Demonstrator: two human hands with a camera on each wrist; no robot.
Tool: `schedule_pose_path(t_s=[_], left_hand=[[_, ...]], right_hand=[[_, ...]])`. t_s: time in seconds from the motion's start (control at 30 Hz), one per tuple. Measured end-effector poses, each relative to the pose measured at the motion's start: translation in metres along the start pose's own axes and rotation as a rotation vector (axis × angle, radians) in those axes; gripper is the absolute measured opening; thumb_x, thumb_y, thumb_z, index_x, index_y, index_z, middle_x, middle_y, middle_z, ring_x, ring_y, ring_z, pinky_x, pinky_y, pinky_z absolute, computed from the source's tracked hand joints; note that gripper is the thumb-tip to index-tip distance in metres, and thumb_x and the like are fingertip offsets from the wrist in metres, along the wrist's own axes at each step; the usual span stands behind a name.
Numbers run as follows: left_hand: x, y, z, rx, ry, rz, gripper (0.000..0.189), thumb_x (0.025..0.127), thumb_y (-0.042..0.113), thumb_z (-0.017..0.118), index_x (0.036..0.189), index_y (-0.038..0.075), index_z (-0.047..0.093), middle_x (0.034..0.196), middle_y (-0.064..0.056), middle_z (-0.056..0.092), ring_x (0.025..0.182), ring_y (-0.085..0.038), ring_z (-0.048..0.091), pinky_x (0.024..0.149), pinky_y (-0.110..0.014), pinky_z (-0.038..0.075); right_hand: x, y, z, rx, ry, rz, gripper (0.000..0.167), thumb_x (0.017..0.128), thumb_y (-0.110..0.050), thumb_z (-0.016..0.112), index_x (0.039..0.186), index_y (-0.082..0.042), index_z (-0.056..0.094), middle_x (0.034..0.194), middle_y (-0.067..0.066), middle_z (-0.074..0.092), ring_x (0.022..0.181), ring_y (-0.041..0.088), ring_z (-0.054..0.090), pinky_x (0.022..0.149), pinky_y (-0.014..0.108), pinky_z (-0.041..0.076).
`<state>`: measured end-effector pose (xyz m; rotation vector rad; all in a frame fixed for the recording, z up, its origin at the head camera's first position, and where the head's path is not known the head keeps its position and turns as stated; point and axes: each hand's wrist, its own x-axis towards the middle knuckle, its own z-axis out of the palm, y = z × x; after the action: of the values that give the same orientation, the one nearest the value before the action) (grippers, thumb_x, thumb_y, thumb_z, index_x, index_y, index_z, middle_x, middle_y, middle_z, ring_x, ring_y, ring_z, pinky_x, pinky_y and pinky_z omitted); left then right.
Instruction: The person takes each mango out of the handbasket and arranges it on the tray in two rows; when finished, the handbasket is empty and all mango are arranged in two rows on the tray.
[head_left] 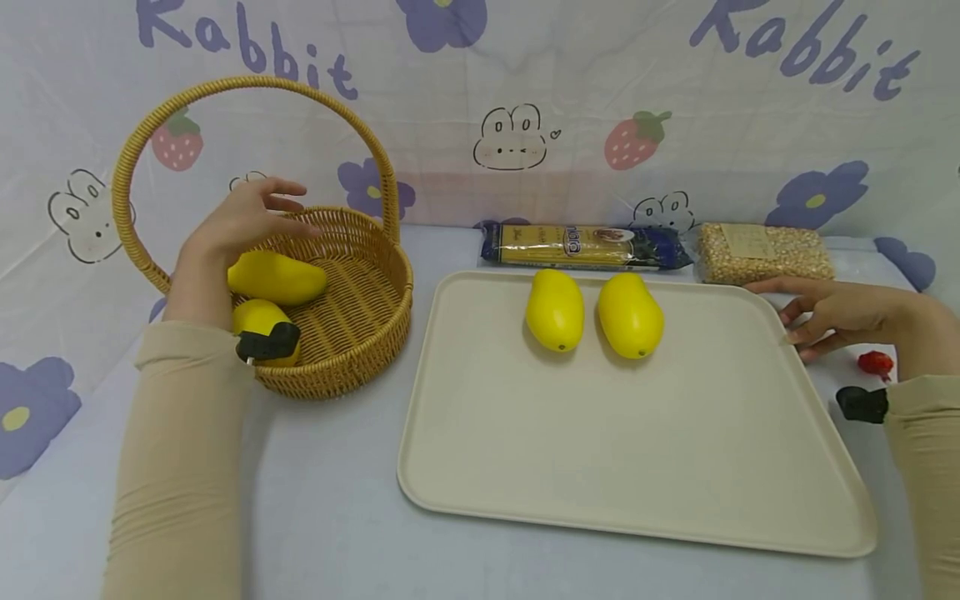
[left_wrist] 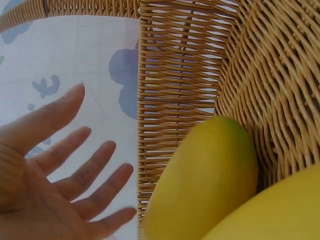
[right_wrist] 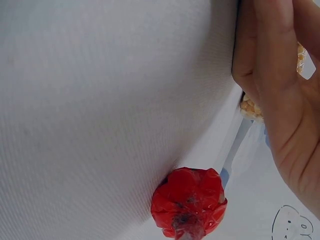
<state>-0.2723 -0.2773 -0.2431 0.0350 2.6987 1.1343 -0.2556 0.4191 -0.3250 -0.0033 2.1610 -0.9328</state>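
Note:
Over the wicker basket (head_left: 337, 375) on the left, my left hand (head_left: 251, 221) hovers with its fingers spread and nothing in them. Below it, inside the basket, lie two yellow mangoes, one behind (head_left: 281, 279) and one in front (head_left: 255, 317), partly hidden by the arm. The left wrist view shows the hand's bare palm beside a mango (left_wrist: 210, 170). My right hand (head_left: 847, 312) touches the back right corner of a beige tray (head_left: 615, 450), its fingers loosely bent. Two more mangoes, a left one (head_left: 555, 310) and a right one (head_left: 630, 317), lie near the tray's back rim.
Behind the tray lie a pack of spaghetti (head_left: 558, 246) and a clear bag of corn kernels (head_left: 795, 254). A small red wrapped item (head_left: 875, 363) sits under my right wrist. The basket's tall handle (head_left: 255, 82) arches around my left forearm. A patterned cloth hangs behind.

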Motion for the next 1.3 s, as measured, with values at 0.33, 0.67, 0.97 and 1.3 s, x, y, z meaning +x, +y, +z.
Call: schedule_pose_path(t_s=[0.33, 0.67, 0.97, 1.3], left_hand=[[0.002, -0.011, 0.004, 0.043, -0.099, -0.059, 0.077, 0.091, 0.033, 0.070, 0.155, 0.016, 0.030, 0.157, -0.022, 0.036, 0.144, -0.040, 0.032, 0.122, -0.061, 0.020], [0.005, -0.024, 0.006, 0.025, -0.171, -0.057, 0.079, 0.092, 0.028, 0.069, 0.156, 0.011, 0.026, 0.160, -0.024, 0.027, 0.148, -0.046, 0.020, 0.120, -0.068, 0.016], [0.007, -0.027, 0.010, 0.088, -0.234, -0.069, 0.078, 0.090, 0.021, 0.070, 0.155, 0.010, 0.028, 0.161, -0.027, 0.023, 0.149, -0.048, 0.017, 0.122, -0.064, 0.014], [-0.001, -0.027, 0.012, 0.208, -0.254, -0.099, 0.072, 0.087, 0.008, 0.062, 0.153, 0.011, 0.034, 0.162, -0.024, 0.021, 0.145, -0.049, 0.018, 0.118, -0.069, 0.015]], right_hand=[[-0.001, 0.000, 0.001, -0.012, 0.003, -0.012, 0.088, 0.085, -0.005, 0.070, 0.149, -0.042, 0.023, 0.120, 0.014, 0.041, 0.090, 0.017, 0.057, 0.080, 0.033, 0.062], [-0.001, 0.000, 0.002, -0.011, 0.030, -0.012, 0.096, 0.082, -0.002, 0.071, 0.153, -0.039, 0.018, 0.133, 0.021, 0.038, 0.091, 0.019, 0.060, 0.082, 0.035, 0.062], [-0.001, 0.001, 0.001, -0.012, 0.017, -0.013, 0.092, 0.083, -0.003, 0.071, 0.150, -0.043, 0.022, 0.128, 0.018, 0.041, 0.091, 0.018, 0.060, 0.081, 0.034, 0.062], [-0.001, 0.001, 0.001, -0.018, 0.007, -0.020, 0.092, 0.084, -0.004, 0.071, 0.151, -0.042, 0.021, 0.128, 0.018, 0.042, 0.094, 0.017, 0.060, 0.082, 0.034, 0.062]])
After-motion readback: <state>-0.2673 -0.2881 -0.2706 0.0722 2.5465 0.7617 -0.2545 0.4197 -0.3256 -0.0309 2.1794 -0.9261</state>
